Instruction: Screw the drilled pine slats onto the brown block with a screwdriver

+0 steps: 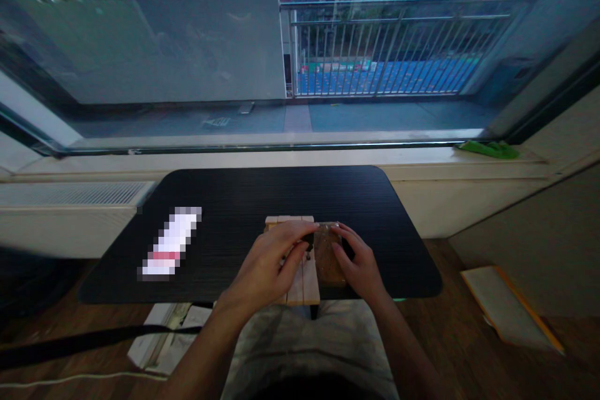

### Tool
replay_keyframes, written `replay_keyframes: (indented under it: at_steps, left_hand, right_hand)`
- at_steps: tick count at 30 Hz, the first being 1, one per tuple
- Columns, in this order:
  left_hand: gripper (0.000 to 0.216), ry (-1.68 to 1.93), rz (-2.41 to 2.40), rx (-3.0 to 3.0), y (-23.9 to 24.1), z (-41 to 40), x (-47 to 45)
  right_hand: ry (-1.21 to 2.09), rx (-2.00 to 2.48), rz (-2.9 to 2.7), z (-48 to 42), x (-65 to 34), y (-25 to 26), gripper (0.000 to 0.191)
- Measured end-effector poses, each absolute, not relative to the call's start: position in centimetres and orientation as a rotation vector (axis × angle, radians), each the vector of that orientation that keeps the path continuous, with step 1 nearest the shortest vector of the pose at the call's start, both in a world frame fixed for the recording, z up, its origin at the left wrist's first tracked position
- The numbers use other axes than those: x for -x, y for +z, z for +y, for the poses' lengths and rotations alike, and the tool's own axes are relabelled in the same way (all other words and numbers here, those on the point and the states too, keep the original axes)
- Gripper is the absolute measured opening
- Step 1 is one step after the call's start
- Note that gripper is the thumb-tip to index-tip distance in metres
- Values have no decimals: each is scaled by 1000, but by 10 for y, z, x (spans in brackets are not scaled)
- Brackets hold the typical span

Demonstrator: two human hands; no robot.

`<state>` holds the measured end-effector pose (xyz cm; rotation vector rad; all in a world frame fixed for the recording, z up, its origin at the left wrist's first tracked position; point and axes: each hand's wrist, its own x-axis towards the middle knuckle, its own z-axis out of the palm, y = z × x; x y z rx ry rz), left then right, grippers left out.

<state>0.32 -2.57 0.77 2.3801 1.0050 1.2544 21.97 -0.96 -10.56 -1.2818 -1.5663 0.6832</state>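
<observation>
Left hand (268,257) partly hides wooden piece (303,286), right hand (364,266) brown object (328,264); I cannot tell their grip.

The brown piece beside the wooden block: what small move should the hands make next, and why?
Perhaps the right hand should steady the brown piece first: this hand is at the piece's right side, while the left hand lies over the wooden block next to it.
</observation>
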Motion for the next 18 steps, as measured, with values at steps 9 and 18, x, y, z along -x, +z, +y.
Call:
replay_keyframes:
  at_steps: [9,18]
  left_hand:
    - [29,1292,1052,-2366,8,-23,-7]
    - [30,1300,1072,-2362,6,-21,-8]
  right_hand:
    - [682,1282,-1574,-10,-220,-105,33]
    - [685,1291,-1571,-10,-220,-103,34]
